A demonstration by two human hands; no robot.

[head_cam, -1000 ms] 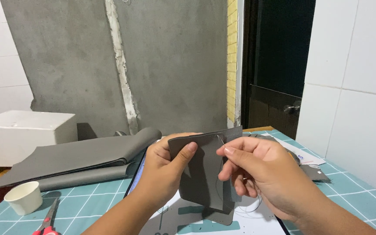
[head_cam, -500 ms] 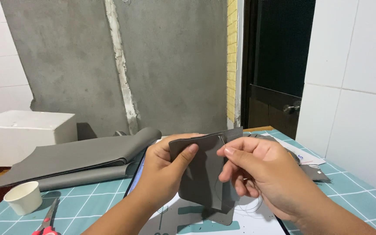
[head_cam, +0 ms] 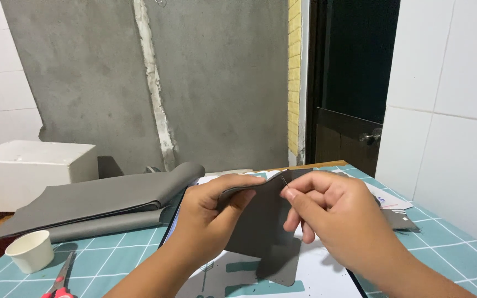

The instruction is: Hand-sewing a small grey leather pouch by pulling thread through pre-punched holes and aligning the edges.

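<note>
A person hand-stitches a grey leather piece (head_cam: 260, 221) held upright above a teal cutting mat (head_cam: 111, 259). The left hand (head_cam: 208, 221) pinches the piece's top edge between thumb and fingers, while the right hand (head_cam: 332, 212) closes thumb and forefinger on a thin needle (head_cam: 285, 181) at that edge. Good stitching here likely means a taut edge and a straight needle. Scissors (head_cam: 59, 276) and 1 paper cup (head_cam: 30, 251) sit nearby.
</note>
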